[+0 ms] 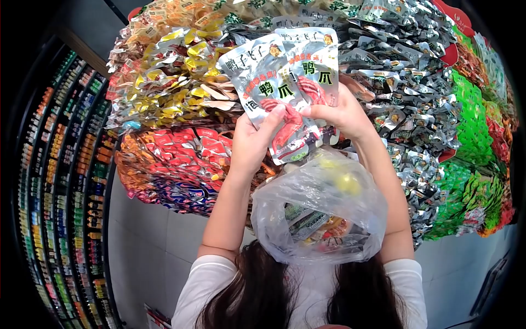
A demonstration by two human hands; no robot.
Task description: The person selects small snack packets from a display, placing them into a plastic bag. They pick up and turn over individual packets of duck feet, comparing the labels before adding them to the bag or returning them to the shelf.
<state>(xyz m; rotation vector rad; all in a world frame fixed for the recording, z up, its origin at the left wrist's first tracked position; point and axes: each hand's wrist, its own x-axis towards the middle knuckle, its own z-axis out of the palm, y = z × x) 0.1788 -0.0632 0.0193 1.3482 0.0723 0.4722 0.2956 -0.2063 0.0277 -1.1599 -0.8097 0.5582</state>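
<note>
My left hand is closed on a silver snack packet with pink-red pictures and black Chinese lettering, its thumb pressed on the front. Beside it, my right hand grips a matching silver packet. The two packets overlap and are fanned out, printed faces toward me. Just below my hands hangs a clear plastic bag, its mouth partly open, close to my right forearm. Inside are several packaged items, one dark with light print; what holds the bag up is hidden.
A large display of piled snack packets surrounds my hands: yellow and silver packets at left, red packets lower left, dark silver packets and green packets at right. Tall curved-looking shelves of goods stand far left, above grey tiled floor.
</note>
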